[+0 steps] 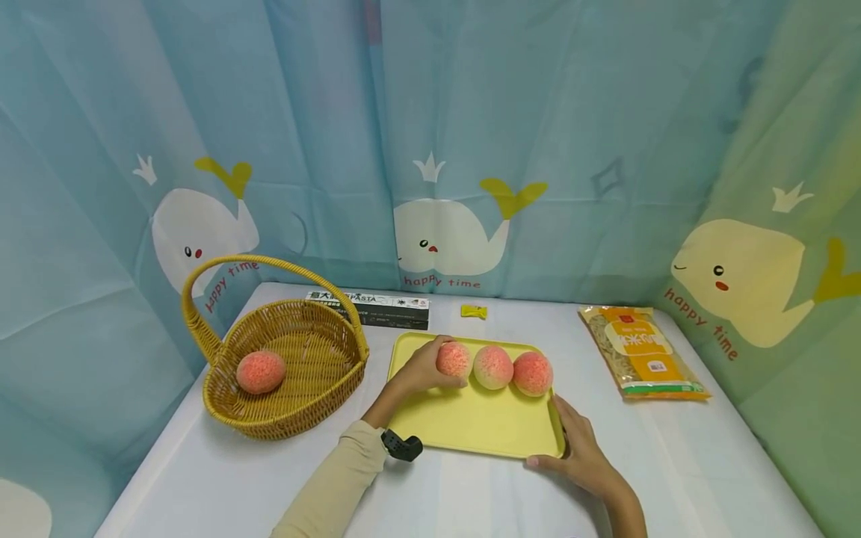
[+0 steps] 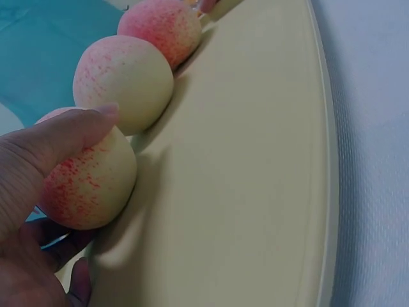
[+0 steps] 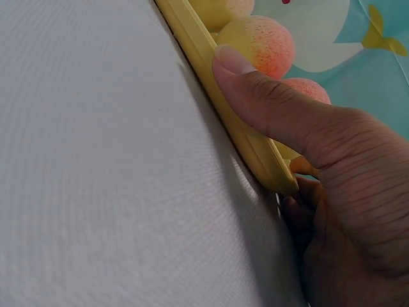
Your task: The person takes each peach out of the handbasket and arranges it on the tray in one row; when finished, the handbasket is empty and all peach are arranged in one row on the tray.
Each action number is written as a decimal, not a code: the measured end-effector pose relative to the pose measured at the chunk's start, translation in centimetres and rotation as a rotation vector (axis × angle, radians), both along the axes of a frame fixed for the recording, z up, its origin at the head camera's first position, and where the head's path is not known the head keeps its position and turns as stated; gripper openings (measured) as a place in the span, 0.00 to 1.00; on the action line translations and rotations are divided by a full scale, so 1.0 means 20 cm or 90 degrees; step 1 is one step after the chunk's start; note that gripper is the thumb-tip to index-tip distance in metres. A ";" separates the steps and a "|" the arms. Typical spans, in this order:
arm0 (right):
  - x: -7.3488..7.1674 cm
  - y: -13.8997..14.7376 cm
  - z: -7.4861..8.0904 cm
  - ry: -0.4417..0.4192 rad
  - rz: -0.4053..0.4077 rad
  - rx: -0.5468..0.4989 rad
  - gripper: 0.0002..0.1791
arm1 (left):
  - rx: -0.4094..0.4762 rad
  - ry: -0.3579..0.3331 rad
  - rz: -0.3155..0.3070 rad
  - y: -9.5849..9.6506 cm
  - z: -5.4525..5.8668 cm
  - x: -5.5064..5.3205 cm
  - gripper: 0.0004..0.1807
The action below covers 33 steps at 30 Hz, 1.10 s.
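Three pink-and-cream peaches are lined up along the back of a yellow tray. The leftmost peach is held by my left hand, with the thumb over its near side and fingers around the far side. Beside it sit the middle peach and the right peach, untouched. My right hand grips the tray's front right corner, thumb along the front edge and fingers at the right side; some of these fingers are hidden in the right wrist view.
Left of the tray stands a wicker basket with a tall handle and one peach inside. Behind are a black-and-white pasta box and a small yellow wrapped packet. A bag of dried noodles lies at right.
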State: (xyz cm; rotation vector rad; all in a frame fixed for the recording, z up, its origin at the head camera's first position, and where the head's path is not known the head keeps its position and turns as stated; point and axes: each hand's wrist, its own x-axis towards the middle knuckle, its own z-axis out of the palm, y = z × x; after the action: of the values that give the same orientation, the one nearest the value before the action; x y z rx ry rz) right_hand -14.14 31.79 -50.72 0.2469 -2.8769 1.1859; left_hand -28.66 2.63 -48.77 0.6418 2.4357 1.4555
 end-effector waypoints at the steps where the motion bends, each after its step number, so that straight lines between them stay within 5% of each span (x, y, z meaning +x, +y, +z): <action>1: 0.00 0.00 0.00 -0.002 0.001 0.000 0.66 | 0.000 0.001 0.000 0.00 0.00 0.00 0.46; 14: -0.01 -0.01 0.01 0.014 0.003 -0.002 0.66 | 0.022 -0.054 -0.046 -0.09 0.00 -0.03 0.44; 24: -0.01 0.00 0.00 0.020 0.003 0.009 0.67 | 0.035 -0.043 -0.029 -0.07 -0.01 -0.02 0.44; 33: -0.01 0.00 -0.01 0.034 0.003 0.007 0.66 | 0.050 -0.077 -0.017 -0.07 -0.02 0.00 0.45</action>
State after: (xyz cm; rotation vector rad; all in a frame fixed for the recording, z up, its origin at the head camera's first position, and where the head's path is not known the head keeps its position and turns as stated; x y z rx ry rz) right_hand -14.32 31.85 -50.97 0.2812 -2.8400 1.1458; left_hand -28.72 1.27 -49.12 0.5833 2.2811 1.5381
